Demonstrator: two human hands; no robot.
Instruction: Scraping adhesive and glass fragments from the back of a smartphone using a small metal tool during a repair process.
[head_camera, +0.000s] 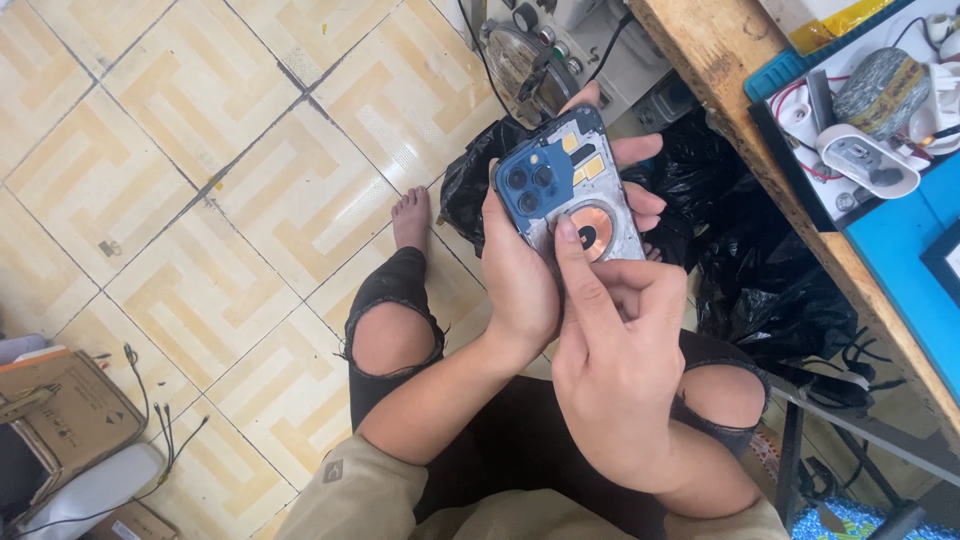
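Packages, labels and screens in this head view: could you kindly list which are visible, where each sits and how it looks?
Cardboard box: lower left on the floor, brown, flaps open, small dark printed marks on its side.
Second cardboard box: bottom left edge, brown, mostly cut off.
Black plastic bags: under the wooden bench, crumpled, glossy.
Phone back housing: held in the left hand, blue frame, coppery round coil; no screen shows.

Patterned tile floor (200, 200) — a black plastic bag (470, 180), cardboard box (60, 410) and bare foot (411, 215) on it.
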